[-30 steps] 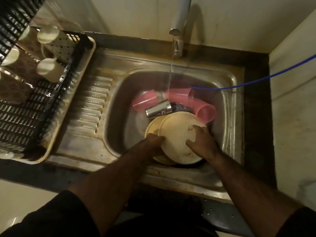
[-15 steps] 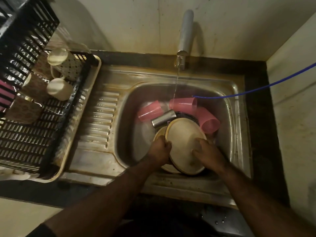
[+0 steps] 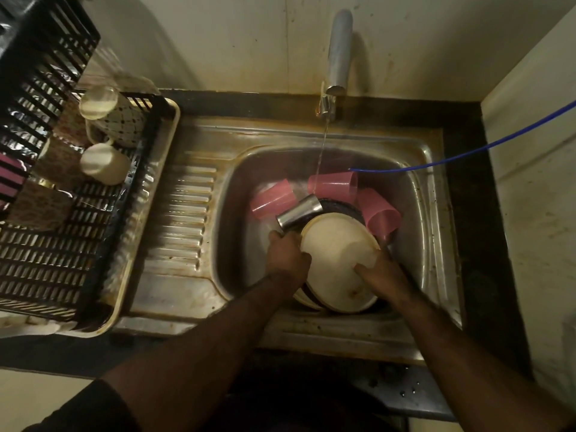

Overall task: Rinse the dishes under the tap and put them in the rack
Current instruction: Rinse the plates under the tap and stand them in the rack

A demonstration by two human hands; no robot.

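A cream plate [image 3: 333, 254] stands tilted on its edge in the steel sink [image 3: 417, 194], over another plate below it. My left hand [image 3: 288, 255] grips its left rim. My right hand [image 3: 381, 275] lies on the plate's right face, fingers over it. Three pink cups [image 3: 272, 199] [image 3: 332, 183] [image 3: 378, 213] and a steel tumbler [image 3: 299, 212] lie behind the plate. Water runs from the tap [image 3: 338, 54] onto the middle pink cup. The black rack [image 3: 62, 244] is at the left.
The rack holds white mugs [image 3: 104, 163], a patterned mug [image 3: 121, 120] and brown patterned pieces, and sits in a cream tray [image 3: 137, 244]. A ribbed drainboard [image 3: 184, 219] lies between rack and basin. A blue tube [image 3: 467, 155] reaches over the sink from the right wall.
The plate has been raised from lying nearly flat to standing more on its edge. My left hand moved up its left rim; my right hand slid lower on its face.
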